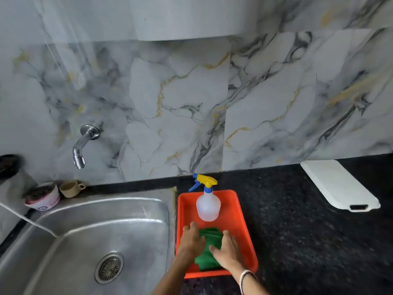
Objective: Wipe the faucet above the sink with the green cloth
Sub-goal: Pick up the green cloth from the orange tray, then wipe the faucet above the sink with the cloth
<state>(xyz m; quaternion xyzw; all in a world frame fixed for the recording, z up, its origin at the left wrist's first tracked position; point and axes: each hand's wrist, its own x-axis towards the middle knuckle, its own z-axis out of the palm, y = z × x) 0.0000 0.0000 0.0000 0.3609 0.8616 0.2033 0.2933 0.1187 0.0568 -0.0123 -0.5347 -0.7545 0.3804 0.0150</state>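
Note:
A chrome faucet (83, 143) juts from the marble wall above the steel sink (110, 226) at the left. A folded green cloth (209, 250) lies in the near half of an orange tray (242, 211) right of the sink. My left hand (191, 241) rests on the cloth's left side and my right hand (226, 250) on its right side. Both hands lie flat with fingers spread, touching the cloth without gripping it. Part of the cloth is hidden under them.
A clear spray bottle (208, 206) with a yellow and blue trigger stands in the far half of the tray. A beige cup (71, 188) and a round tub (43, 196) sit behind the sink. A white cutting board (338, 184) lies on the black counter (297, 231) at the right.

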